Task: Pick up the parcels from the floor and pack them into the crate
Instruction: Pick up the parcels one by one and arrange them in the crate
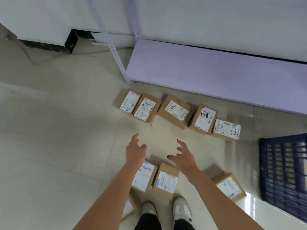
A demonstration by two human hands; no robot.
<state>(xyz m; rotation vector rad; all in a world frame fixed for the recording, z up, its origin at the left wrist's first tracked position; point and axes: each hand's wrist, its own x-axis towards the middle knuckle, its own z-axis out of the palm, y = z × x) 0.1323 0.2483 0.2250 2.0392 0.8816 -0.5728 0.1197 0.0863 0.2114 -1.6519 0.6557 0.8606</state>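
Several brown cardboard parcels with white labels lie on the pale tiled floor. A far row runs from a parcel [129,102] at the left, past one marked "98LL" [175,110], to one marked "5289" [226,129]. Nearer me lie two parcels side by side [144,177] [166,180], another [230,187] to the right, and one [128,207] partly hidden under my left arm. A dark blue slatted crate [282,171] stands at the right edge. My left hand [134,151] and my right hand [183,156] hover above the floor between the two rows, fingers spread, holding nothing.
A lilac metal shelf [207,70] with perforated uprights [116,52] stands low behind the far row. White walls with a black skirting [71,42] rise at the back. My shoes [181,208] stand just behind the near parcels.
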